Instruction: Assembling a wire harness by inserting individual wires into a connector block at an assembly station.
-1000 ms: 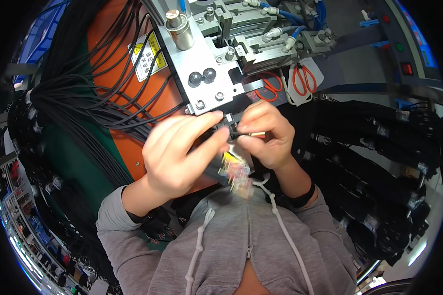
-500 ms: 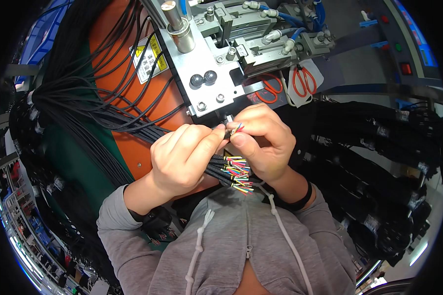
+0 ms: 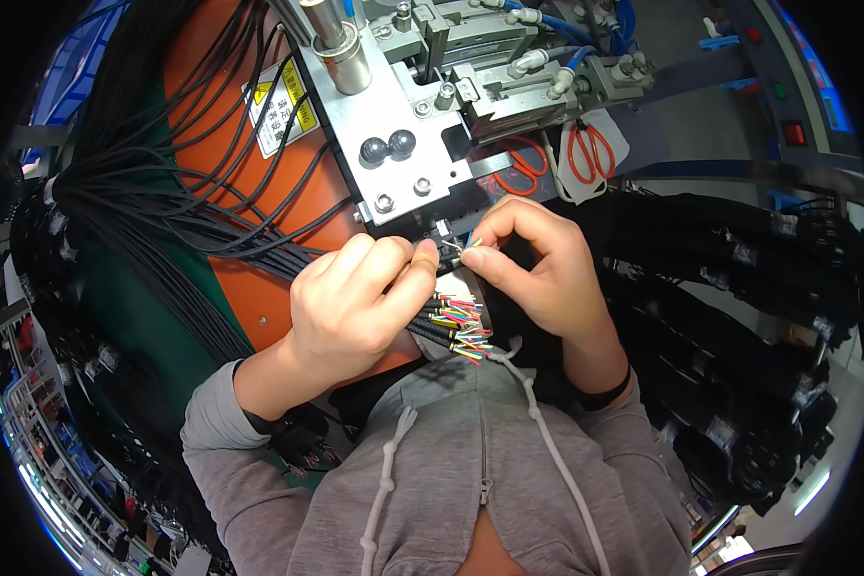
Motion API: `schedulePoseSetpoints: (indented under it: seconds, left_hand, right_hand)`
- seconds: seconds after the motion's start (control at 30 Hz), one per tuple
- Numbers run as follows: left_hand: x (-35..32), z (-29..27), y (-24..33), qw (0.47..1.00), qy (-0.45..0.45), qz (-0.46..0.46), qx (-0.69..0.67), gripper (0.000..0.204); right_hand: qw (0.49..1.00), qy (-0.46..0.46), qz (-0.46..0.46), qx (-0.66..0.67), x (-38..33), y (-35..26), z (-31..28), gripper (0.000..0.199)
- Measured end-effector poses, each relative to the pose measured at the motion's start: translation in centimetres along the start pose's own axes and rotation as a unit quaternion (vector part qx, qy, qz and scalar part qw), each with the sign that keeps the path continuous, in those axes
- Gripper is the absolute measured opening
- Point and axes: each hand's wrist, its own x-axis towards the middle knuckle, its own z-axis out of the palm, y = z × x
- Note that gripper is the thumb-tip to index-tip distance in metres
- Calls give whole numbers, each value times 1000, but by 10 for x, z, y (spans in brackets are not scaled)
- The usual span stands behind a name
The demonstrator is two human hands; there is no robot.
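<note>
My left hand (image 3: pixel 360 302) grips a bundle of black cables (image 3: pixel 430 324) whose stripped ends fan out into thin coloured wires (image 3: pixel 461 331) just below my fingers. My right hand (image 3: pixel 538 269) pinches one thin wire (image 3: pixel 464 245) between thumb and forefinger. The two hands meet fingertip to fingertip right under the metal block of a bench machine (image 3: pixel 394 154). Both sleeves are grey.
An orange panel (image 3: pixel 269 202) with a yellow warning sticker (image 3: pixel 280 96) lies left of the machine, crossed by many black cables (image 3: pixel 154 182). Two red-handled scissors (image 3: pixel 590 154) hang behind it. More bundled black cables (image 3: pixel 739 269) pile up on the right.
Both hands have lifted toward the machine block. The coloured wire ends now hang below the fingers, and my right hand has singled out one wire.
</note>
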Motion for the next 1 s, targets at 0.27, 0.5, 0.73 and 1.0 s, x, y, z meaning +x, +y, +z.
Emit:
schedulePoseSetpoints:
  seconds: [0.27, 0.5, 0.73, 1.0]
  left_hand:
    - [-6, 8, 0, 999, 16, 24, 22, 32]
    - [-4, 5, 6, 997, -70, 15, 43, 41]
    - [-5, 9, 13, 989, -84, -24, 117, 37]
    - [0, 11, 8, 992, -74, -26, 97, 31]
  right_hand:
    - [997, 22, -36, 70, -1, 21, 4, 7]
    - [971, 119, -169, -124, 13, 28, 17, 6]
    - [958, 114, -165, -204, 14, 29, 22, 8]
    - [986, 135, -95, -30, 16, 51, 30, 8]
